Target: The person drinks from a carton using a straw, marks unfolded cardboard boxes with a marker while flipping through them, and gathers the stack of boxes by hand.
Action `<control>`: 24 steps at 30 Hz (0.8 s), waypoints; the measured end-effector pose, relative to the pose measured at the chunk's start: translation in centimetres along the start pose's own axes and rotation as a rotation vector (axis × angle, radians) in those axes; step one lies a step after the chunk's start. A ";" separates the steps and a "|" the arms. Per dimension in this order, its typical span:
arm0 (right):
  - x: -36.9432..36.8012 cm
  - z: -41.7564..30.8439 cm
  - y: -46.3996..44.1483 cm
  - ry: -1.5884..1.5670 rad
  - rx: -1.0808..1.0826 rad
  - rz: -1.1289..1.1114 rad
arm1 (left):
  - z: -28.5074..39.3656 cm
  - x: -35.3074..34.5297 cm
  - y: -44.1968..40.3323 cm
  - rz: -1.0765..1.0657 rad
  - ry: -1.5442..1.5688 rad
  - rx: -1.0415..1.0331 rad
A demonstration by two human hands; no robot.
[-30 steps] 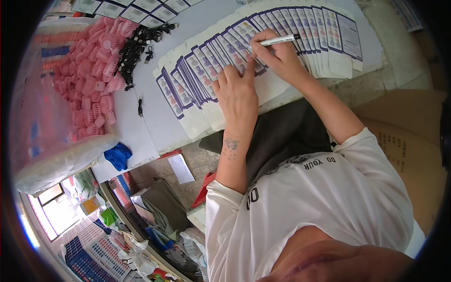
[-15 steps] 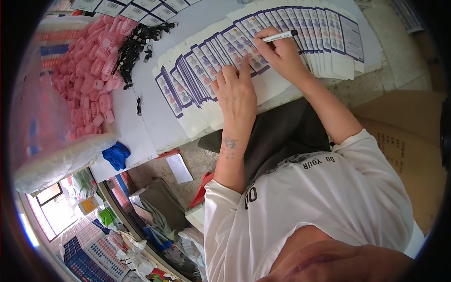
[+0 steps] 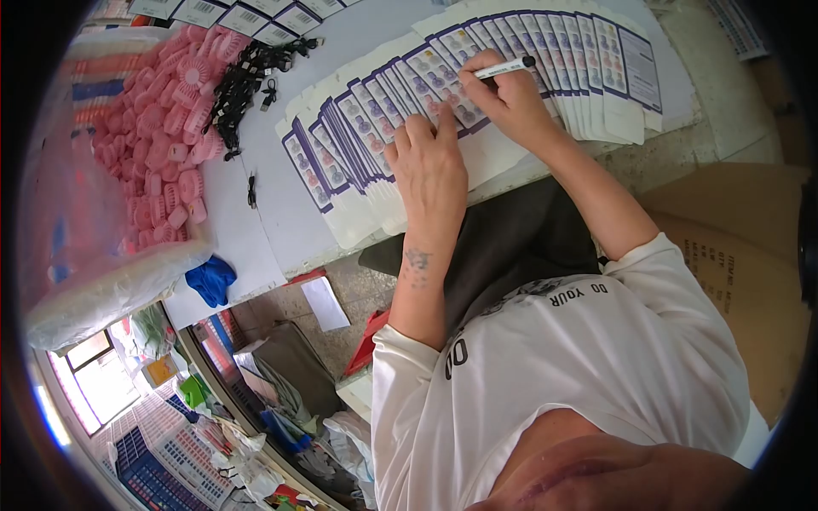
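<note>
Flat printed cartons (image 3: 612, 64) with purple borders and small coloured fan pictures lie overlapped in a long fan across the table. My left hand (image 3: 429, 166) rests palm down on the middle of the row, its index finger stretched out onto a carton and the other fingers slightly bent. Just to its right, my right hand (image 3: 515, 104) is closed around a white marker pen (image 3: 503, 68) with a black end pointing up and right. The pen's writing tip is hidden by the fingers, so I cannot tell whether it touches a carton.
Pink handheld fans (image 3: 162, 136) are heaped at the left, beside a tangle of black cables (image 3: 243, 94). One loose cable (image 3: 251, 192) lies apart. White labelled boxes (image 3: 243, 19) stand at the back. A blue cloth (image 3: 210, 281) sits at the table's near-left edge; a cardboard box (image 3: 724, 255) is at right.
My right hand and the marker pen have shifted very slightly. My left hand stays almost in place on the cartons.
</note>
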State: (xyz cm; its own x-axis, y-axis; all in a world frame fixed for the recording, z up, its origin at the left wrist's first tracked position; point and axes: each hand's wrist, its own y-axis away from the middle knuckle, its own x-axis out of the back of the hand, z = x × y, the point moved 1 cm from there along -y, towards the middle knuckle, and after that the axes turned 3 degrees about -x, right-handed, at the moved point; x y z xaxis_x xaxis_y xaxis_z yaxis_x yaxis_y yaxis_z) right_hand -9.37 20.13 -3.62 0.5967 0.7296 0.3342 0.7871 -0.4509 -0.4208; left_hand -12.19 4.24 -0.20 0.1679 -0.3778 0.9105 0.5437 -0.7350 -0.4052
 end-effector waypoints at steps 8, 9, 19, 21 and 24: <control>-0.2 -2.0 0.0 -0.138 -0.095 -0.084 | 0.1 0.0 -0.3 -0.013 0.014 -0.015; -0.3 -1.4 0.0 -0.118 -0.095 -0.089 | 0.0 0.1 -0.2 0.007 0.029 -0.008; -0.9 -0.4 0.2 -0.087 -0.106 -0.134 | -1.0 0.1 0.9 0.074 -0.025 0.103; -1.0 -0.3 0.2 -0.063 -0.088 -0.135 | -0.9 0.1 0.8 0.073 -0.008 0.115; -0.9 -0.5 0.2 -0.048 -0.075 -0.139 | -0.7 0.2 0.7 0.077 0.007 0.140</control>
State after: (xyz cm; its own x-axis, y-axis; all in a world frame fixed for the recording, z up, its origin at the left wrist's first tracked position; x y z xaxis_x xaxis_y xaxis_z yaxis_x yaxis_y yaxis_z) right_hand -9.67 19.16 -3.51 0.4744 0.8104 0.3438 0.8721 -0.3795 -0.3089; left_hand -12.35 3.26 -0.33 0.2082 -0.4342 0.8764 0.6390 -0.6181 -0.4579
